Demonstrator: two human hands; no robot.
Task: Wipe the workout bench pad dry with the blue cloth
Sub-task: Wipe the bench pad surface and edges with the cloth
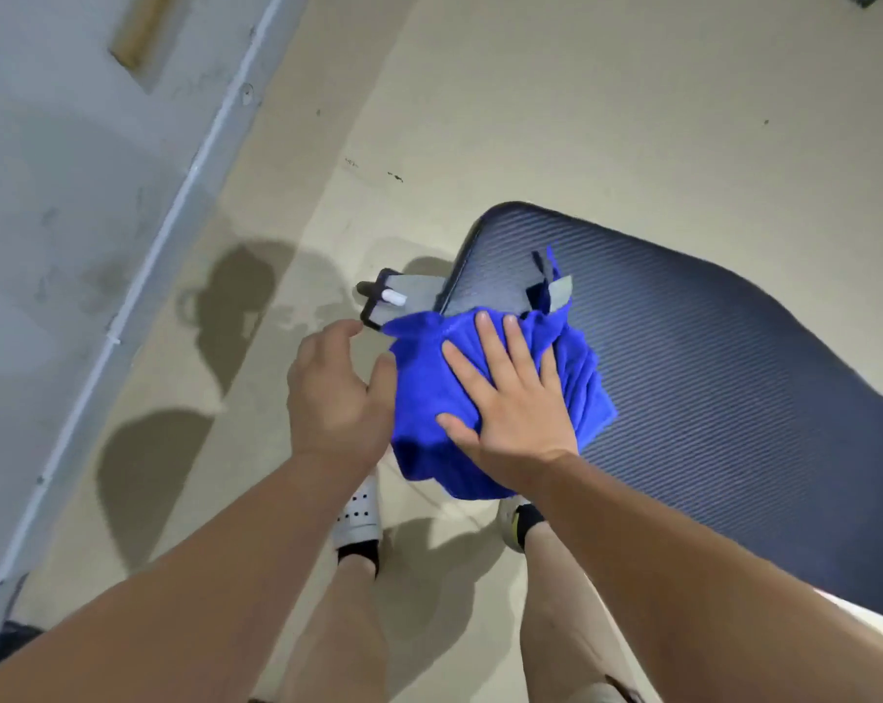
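**Blue cloth on the pad's left end, right hand flat on it**

Hidden / cut off:
- Workout bench pad [708,357]: dark, ribbed. It runs off the right edge of the frame. Its near-right part sits behind the right forearm, and its left end is under the cloth.
- Bench frame [403,291]: only a short grey piece with a black end and a white cap [394,298] shows, just left of the pad. The rest is out of sight.
- Left hand [335,393]: seen from the back, thumb against the cloth's left edge. The fingers curve down and away from the camera, so I cannot tell if they grasp anything.
- Tags [556,291] at the cloth's far edge: print is unreadable.
- Dark patches on the floor [150,474] to the left: damp or shadow, cannot tell.
- Both shoes are partly covered by the arms and the cloth.

Counts:
- 1 blue cloth [480,433], bunched over the pad's left end, with its near part hanging off the edge.
- 1 pad.
- 2 hands. Right hand [510,398] lies palm down on the cloth, fingers straight and spread, gripping nothing.
- 2 white shoes [359,515], near, below the cloth.
- 1 pale pipe [175,210] along the wall on the left.
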